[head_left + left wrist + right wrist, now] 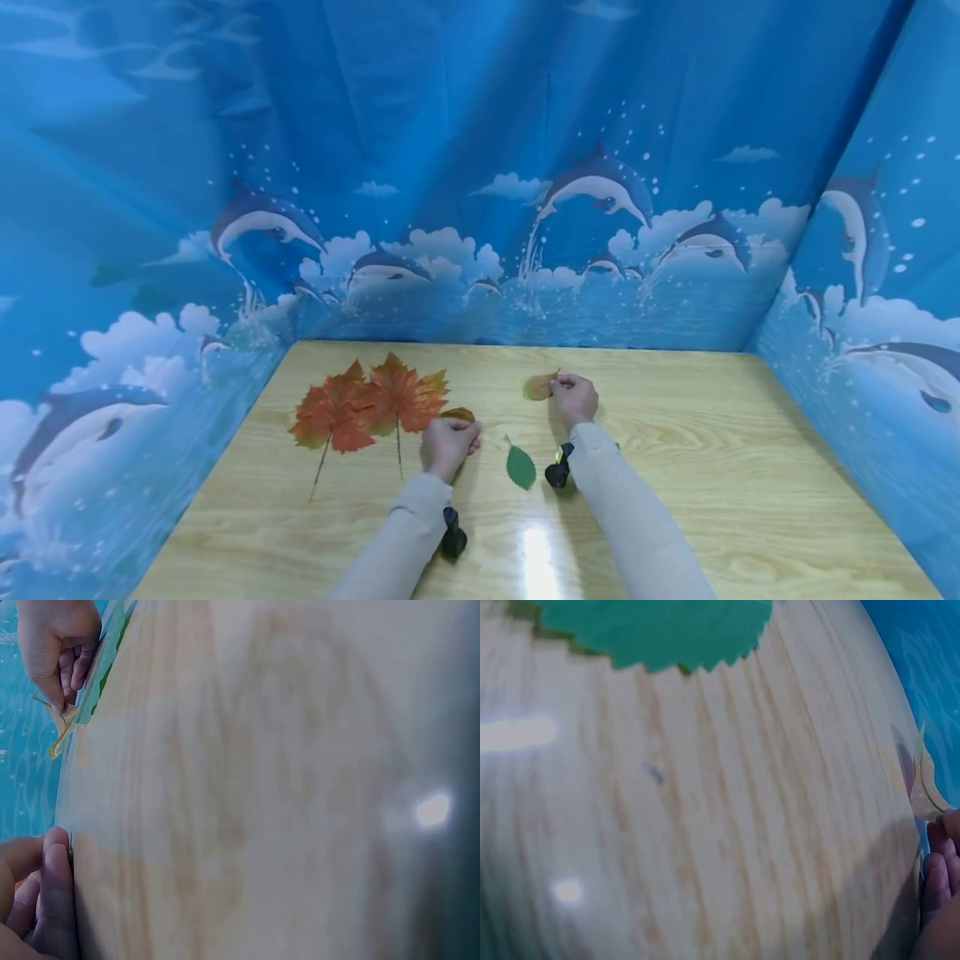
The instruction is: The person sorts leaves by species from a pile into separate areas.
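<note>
While two orange leaves [407, 396] lie nearby, the left hand [446, 447] pinches one brown leaf [460, 413], the right hand [575, 400] one tan leaf [537, 387].

I count two orange-red lobed leaves [335, 417] beside the left hand [447, 447], two yellow-brown leaves [537, 387], one per hand, and one whole green oval leaf [521, 467] between the hands [575, 400].

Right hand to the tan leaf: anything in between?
Nothing visible: the right hand pinches the tan leaf directly. The green leaf lies nearer the person, not between them.
</note>
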Action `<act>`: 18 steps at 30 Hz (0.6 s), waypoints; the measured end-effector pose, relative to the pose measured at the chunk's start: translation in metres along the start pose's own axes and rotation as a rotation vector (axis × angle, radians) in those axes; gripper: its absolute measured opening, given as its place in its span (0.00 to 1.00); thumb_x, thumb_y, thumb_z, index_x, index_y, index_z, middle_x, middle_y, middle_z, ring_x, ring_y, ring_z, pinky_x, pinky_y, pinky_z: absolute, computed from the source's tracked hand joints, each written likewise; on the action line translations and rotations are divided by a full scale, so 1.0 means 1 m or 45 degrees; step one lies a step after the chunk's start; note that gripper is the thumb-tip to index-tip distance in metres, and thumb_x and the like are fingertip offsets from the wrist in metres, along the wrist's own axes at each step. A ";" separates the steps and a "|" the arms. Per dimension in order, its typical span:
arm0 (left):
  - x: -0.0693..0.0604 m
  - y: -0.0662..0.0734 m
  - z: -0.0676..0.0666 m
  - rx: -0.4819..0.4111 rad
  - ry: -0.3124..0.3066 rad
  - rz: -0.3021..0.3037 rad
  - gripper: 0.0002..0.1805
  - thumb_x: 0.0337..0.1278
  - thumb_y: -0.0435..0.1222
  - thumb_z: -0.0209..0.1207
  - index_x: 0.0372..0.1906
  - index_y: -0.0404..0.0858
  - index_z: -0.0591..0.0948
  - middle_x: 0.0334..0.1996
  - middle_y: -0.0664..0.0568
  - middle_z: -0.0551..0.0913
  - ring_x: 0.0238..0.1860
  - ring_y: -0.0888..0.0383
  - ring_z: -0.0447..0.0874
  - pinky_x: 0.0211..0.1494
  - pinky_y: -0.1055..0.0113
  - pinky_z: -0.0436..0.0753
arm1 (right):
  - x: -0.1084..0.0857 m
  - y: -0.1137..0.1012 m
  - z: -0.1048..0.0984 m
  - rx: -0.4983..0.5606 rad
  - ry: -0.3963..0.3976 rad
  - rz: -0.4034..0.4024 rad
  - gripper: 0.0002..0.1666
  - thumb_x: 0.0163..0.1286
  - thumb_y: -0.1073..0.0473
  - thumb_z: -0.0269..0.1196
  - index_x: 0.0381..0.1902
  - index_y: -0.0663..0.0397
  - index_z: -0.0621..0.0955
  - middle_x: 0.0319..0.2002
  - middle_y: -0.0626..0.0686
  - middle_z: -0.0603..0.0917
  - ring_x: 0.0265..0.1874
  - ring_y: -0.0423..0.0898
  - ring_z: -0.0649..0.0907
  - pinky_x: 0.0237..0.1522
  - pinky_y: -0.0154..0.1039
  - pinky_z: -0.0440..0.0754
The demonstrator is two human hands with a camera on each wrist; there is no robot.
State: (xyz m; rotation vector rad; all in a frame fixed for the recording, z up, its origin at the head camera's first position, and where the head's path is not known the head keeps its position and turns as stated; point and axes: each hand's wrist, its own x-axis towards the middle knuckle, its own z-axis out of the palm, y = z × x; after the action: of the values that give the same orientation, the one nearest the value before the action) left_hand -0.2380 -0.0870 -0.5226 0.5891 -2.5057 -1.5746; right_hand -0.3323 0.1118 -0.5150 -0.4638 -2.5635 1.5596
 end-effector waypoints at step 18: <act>-0.003 -0.006 -0.001 -0.009 -0.034 0.114 0.09 0.53 0.42 0.68 0.28 0.39 0.88 0.16 0.56 0.84 0.17 0.64 0.81 0.27 0.70 0.77 | 0.002 0.000 -0.009 0.140 0.026 -0.021 0.14 0.64 0.59 0.66 0.45 0.62 0.84 0.43 0.61 0.85 0.44 0.55 0.82 0.46 0.46 0.79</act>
State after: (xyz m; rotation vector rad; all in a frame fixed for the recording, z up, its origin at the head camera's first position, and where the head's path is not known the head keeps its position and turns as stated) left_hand -0.2329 -0.0890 -0.5273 0.4510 -2.5071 -1.5691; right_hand -0.3322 0.1203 -0.5110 -0.4437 -2.4448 1.6709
